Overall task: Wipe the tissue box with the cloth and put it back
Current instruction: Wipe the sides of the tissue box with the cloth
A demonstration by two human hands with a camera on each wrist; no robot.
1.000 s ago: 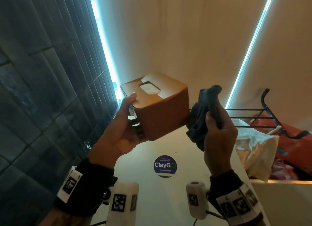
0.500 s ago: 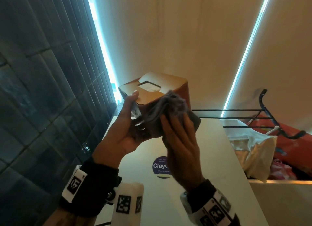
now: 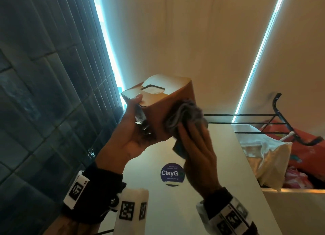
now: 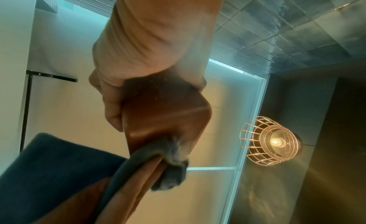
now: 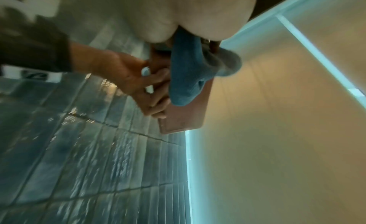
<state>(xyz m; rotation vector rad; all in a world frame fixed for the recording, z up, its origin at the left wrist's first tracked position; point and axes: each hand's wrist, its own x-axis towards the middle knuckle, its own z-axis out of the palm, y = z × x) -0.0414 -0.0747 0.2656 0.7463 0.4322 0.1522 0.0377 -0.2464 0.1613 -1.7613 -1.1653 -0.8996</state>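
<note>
Pressing cloth (image 3: pixel 182 115) against tissue box (image 3: pixel 163 110), right hand (image 3: pixel 197 152); left hand (image 3: pixel 130 132) grips box.

White bench (image 3: pixel 219 173) has a round blue "ClayG" sticker (image 3: pixel 171 173) on it, with dark tiled wall (image 3: pixel 44 103) running along the left side. Off to the right there's a black wire rack (image 3: pixel 281 122) with a crumpled white bag (image 3: pixel 269 154) and some red stuff (image 3: pixel 309 152) piled by it. The left wrist view also catches a lit wire-cage lamp (image 4: pixel 271 142).

Left hand (image 3: pixel 130 138) raised, thumb on top of tissue box (image 3: pixel 167 101), fingers curled under it. Right hand (image 3: pixel 197 152) upright, fingers extended, pressed cloth (image 3: pixel 182 115) flat against box side.
</note>
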